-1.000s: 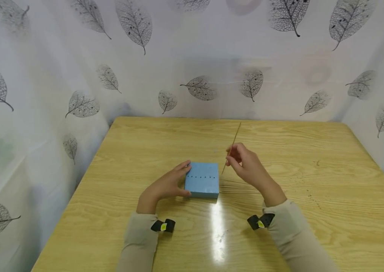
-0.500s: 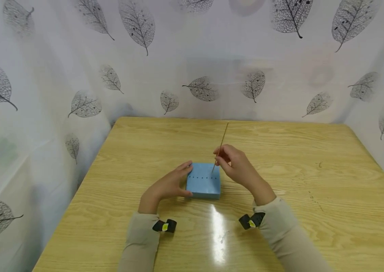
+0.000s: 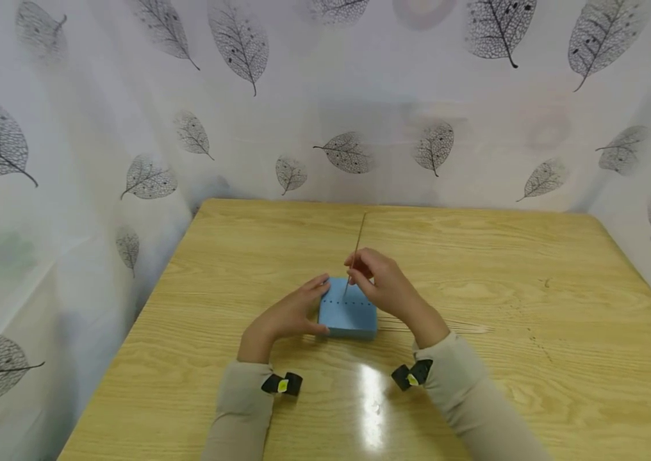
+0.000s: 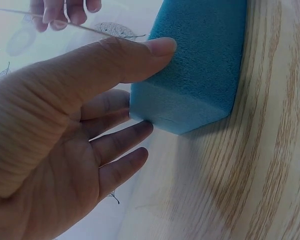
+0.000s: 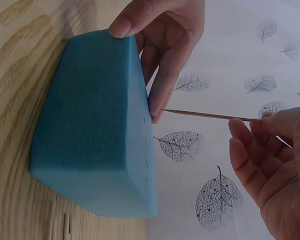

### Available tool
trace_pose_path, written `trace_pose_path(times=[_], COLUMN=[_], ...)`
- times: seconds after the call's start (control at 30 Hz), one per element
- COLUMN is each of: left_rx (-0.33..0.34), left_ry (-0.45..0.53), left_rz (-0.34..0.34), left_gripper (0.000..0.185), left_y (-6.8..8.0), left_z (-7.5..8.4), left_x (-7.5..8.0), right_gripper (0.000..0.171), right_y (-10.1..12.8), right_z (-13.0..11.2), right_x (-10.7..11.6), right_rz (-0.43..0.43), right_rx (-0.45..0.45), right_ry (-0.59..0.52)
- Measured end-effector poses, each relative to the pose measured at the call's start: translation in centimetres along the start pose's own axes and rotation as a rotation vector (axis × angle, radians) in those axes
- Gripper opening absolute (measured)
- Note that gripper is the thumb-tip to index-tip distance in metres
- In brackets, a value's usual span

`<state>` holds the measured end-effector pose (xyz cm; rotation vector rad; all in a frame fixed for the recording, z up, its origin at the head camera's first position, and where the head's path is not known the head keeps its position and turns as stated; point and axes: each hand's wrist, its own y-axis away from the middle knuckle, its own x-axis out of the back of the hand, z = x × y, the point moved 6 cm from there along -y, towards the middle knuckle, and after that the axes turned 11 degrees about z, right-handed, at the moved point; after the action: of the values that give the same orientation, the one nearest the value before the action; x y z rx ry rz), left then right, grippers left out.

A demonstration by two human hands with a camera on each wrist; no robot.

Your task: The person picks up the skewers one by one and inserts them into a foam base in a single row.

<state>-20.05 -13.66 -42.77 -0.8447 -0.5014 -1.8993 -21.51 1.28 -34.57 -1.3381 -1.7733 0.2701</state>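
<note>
My right hand (image 3: 380, 287) pinches a thin wooden skewer (image 3: 355, 254) between thumb and fingertips, the fingers curled close together around its lower part. The skewer stands nearly upright over the blue foam block (image 3: 348, 315), its long axis tilted a little so the free upper end leans away from me and slightly to the right, while the sharp lower tip points down at the row of small dark holes on the block's top face. In the right wrist view the tip (image 5: 165, 111) is just beside that face, near the holes; I cannot tell whether it has touched the foam or sits a hair off it.

My left hand (image 3: 288, 315) steadies the block from its left side: the thumb (image 4: 140, 57) presses on the near wall, and the other fingers, slightly spread and fairly straight, lie against the far wall. The block rests flat on the wooden table (image 3: 533, 333), near the middle of it, between my two hands
</note>
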Motion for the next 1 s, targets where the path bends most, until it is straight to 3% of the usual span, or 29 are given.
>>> trace_pose_path(times=[0.53, 1.0], left_rx=[-0.014, -0.007], left_ry=[0.034, -0.003], left_rz=[-0.005, 0.004], left_gripper=[0.089, 0.088], left_y=[0.2, 0.2], left_z=[0.4, 0.3], left_x=[-0.1, 0.1], right_gripper=[0.010, 0.010], right_y=[-0.5, -0.8], right_z=[-0.3, -0.4], right_x=[-2.4, -3.2], right_rz=[-0.018, -0.032], right_rx=[0.038, 0.042], right_ry=[-0.021, 0.014])
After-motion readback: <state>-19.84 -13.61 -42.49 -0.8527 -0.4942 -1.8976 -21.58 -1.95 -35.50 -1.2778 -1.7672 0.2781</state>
